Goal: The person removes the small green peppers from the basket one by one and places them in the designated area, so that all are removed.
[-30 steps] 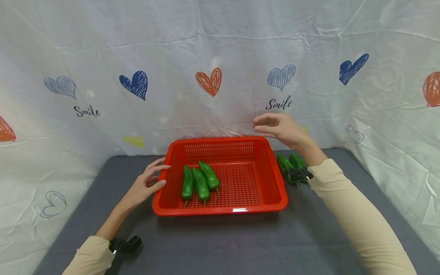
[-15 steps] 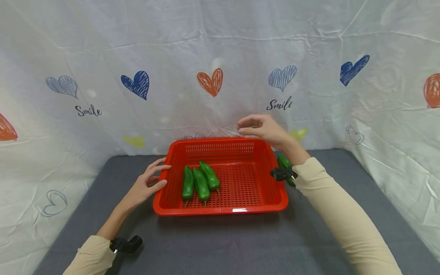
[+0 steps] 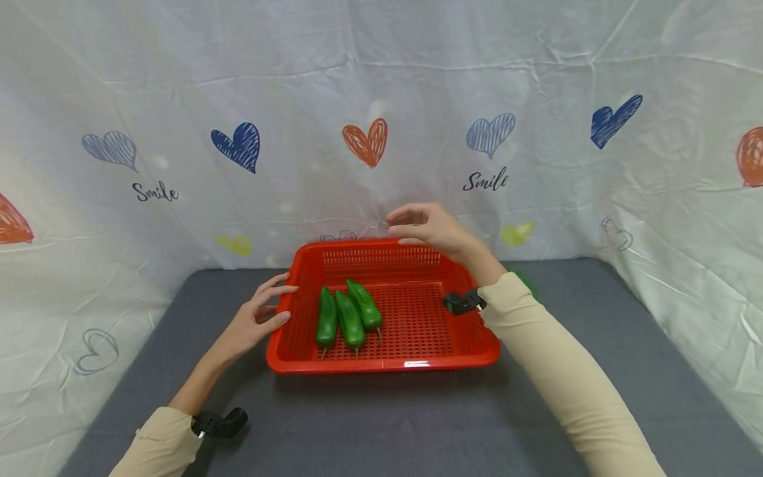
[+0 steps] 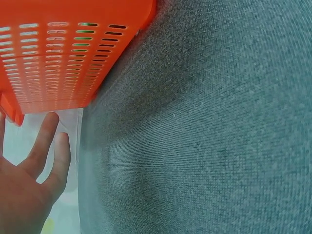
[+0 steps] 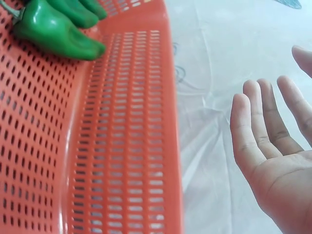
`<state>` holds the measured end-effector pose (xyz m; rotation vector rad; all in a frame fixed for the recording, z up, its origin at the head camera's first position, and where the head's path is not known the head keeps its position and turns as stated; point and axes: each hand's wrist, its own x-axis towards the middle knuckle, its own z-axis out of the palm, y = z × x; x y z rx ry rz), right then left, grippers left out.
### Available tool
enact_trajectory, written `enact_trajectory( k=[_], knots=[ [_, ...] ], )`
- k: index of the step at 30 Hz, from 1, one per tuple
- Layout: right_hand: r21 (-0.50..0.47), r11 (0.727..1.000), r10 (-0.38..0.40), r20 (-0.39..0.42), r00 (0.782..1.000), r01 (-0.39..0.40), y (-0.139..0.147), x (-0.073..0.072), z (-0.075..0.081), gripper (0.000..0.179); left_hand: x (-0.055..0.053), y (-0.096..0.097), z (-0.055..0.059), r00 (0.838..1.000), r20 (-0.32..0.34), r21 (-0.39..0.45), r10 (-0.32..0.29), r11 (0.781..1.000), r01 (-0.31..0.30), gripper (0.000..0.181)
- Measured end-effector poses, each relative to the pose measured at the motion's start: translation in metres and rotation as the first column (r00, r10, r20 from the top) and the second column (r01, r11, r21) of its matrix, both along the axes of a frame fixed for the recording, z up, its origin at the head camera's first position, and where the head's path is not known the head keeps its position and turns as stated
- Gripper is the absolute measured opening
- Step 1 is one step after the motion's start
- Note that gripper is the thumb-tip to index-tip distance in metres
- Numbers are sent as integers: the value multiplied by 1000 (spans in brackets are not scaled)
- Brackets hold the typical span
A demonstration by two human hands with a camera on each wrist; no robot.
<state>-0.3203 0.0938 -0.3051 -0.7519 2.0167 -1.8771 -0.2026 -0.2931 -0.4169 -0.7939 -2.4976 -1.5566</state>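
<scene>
A red perforated plastic basket (image 3: 381, 366) holds three long green peppers (image 3: 350, 322) side by side in its left half. My left hand (image 3: 247, 326) is at the basket's left rim, fingers spread and fairly straight, thumb resting near the edge. In the left wrist view those fingers (image 4: 61, 158) stand beside the basket's slotted wall. Over the back rim, right of centre, hovers my right hand (image 3: 434, 228), its fingers loosely bent with nothing between them. The right wrist view has this hand (image 5: 278, 161) apart from the rim, palm bare, the peppers (image 5: 58, 36) across the basket.
Right of the basket a bit of green pepper (image 3: 524, 283) shows past my right sleeve (image 3: 548, 351), which hides most of it. Dark grey cloth (image 3: 381, 424) covers the table. Behind it hangs a white curtain (image 3: 298, 99) printed with hearts.
My right hand has moved left along the back rim from the basket's right corner, its sleeve now covering most of the peppers on the right. The left hand and the basket have stayed put.
</scene>
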Motion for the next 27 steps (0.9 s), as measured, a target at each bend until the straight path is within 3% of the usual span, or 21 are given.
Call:
enact_trajectory(
  k=[22, 27],
  knots=[
    [-24, 998, 63, 131, 989, -60, -39, -8, -36, 31, 1, 0, 2, 1000, 20, -7, -10, 1000, 10, 47],
    [-12, 997, 77, 129, 989, -76, -45, -11, -43, 39, 1, -1, 2, 1000, 27, -5, -9, 1000, 9, 47]
  ],
)
